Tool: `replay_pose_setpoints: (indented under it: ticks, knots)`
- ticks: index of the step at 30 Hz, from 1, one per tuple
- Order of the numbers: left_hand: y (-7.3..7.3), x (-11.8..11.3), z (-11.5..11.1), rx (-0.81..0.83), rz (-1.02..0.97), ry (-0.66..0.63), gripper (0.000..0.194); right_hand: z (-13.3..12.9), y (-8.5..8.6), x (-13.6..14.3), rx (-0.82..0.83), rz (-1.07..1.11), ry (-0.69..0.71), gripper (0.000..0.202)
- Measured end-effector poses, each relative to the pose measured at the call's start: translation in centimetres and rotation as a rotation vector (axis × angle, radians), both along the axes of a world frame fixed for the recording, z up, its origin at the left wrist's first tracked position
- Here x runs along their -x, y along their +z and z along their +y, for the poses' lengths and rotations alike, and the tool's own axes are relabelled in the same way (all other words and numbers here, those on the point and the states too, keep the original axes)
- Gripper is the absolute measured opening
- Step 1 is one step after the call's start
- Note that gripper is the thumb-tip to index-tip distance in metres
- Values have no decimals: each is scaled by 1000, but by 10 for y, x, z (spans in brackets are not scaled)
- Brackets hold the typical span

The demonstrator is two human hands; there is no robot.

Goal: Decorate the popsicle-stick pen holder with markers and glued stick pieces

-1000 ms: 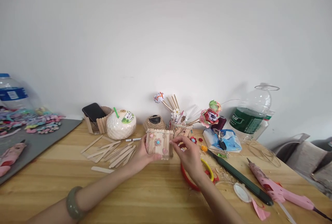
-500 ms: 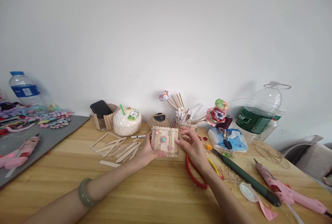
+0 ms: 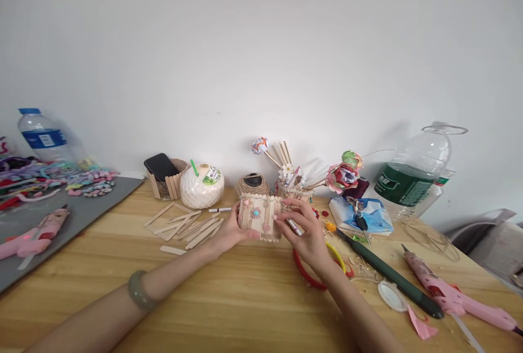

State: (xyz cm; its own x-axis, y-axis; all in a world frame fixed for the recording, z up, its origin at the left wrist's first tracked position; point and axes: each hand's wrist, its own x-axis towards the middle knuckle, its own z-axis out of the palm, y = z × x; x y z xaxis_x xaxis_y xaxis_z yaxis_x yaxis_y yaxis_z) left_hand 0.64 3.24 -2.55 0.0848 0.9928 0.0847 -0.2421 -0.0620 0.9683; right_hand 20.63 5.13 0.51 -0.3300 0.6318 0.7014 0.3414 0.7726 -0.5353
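Observation:
A popsicle-stick craft piece is held up above the table, its decorated face turned toward me. A pink flower with a blue centre and small pink pieces sit on that face; its back is hidden. My left hand grips its left side, thumb along the lower edge. On the opposite side, the fingers of my right hand close on the right edge, thumb tip against the face. Behind it stand a ball of twine and a decorated holder with sticks and paper flowers. A green bangle circles my left wrist.
Loose popsicle sticks lie left of the hands, near a coconut and a stick-built phone holder. Rightward are red-and-yellow rings, a dark green tool, a pink glue gun and bottles. Another glue gun rests on a grey mat.
The craft piece has tilted a little in my hands, and my right thumb has shifted slightly onto its face. A white marker now shows beside my right hand. The view has shifted slightly.

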Motion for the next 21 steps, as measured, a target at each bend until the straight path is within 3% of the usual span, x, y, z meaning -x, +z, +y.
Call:
replay_pose_setpoints:
  ticks: [7, 21]
  knots:
    - [3, 1, -7, 37, -29, -63, 87, -7, 8, 6, 43, 28, -26, 11]
    - [7, 0, -7, 37, -13, -89, 94, -8, 12, 8, 167, 80, -67, 18]
